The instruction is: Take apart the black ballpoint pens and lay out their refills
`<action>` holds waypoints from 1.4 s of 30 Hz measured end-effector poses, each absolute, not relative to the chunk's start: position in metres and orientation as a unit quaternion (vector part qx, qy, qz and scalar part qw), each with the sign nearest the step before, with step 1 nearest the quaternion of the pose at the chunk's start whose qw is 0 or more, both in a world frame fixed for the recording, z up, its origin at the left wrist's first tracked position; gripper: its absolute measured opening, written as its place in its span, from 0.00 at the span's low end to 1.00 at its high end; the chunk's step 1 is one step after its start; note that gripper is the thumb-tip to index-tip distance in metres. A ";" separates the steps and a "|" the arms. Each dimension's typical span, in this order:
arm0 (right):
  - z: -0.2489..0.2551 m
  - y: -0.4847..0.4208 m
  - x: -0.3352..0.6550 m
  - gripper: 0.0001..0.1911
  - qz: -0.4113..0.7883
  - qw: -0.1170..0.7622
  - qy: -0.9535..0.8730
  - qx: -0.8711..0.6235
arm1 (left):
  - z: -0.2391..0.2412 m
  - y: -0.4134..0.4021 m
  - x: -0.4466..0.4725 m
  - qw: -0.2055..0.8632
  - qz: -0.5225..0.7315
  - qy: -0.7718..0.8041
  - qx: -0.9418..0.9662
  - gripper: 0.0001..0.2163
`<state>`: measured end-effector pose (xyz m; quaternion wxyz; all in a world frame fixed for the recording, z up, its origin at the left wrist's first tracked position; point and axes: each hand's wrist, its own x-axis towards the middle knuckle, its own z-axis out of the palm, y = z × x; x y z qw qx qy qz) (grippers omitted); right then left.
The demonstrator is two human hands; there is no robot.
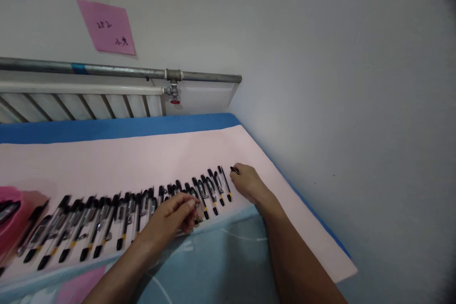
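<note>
A long row of clear-barrelled pens (123, 223) with black caps and yellow bands lies side by side. Shorter dark pieces with shiny metal parts sit between them, too small to name. My right hand (249, 183) is closed just past the row's right end. The black end of a pen (234, 170) pokes out of its fist; the rest is hidden. Above the right part of the row, my left hand (180, 211) has curled fingers with the thumb pressed in. Whatever it pinches is hidden or too small to tell.
The pens rest on a pale pink sheet (199, 145) over a blue cover (142, 127). A bright pink container (30, 204) with dark items stands far left. Behind are a radiator (85, 104), a metal pipe (124, 70) and a pink note (109, 28). A wall (338, 104) bounds the right side.
</note>
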<state>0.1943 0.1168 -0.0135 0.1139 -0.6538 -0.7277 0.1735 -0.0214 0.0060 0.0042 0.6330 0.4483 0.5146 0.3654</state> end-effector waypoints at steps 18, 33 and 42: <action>0.009 0.085 0.207 0.11 0.194 0.040 -0.766 -0.611 | -0.001 0.009 -0.023 0.618 0.301 0.513 0.513 0.13; -0.021 0.108 0.194 0.12 0.122 0.214 -0.749 -0.615 | -0.006 0.009 -0.026 0.600 0.287 0.520 0.537 0.13; -0.040 0.146 0.178 0.19 0.104 0.242 -0.823 -0.504 | -0.006 0.009 -0.025 0.591 0.315 0.518 0.532 0.12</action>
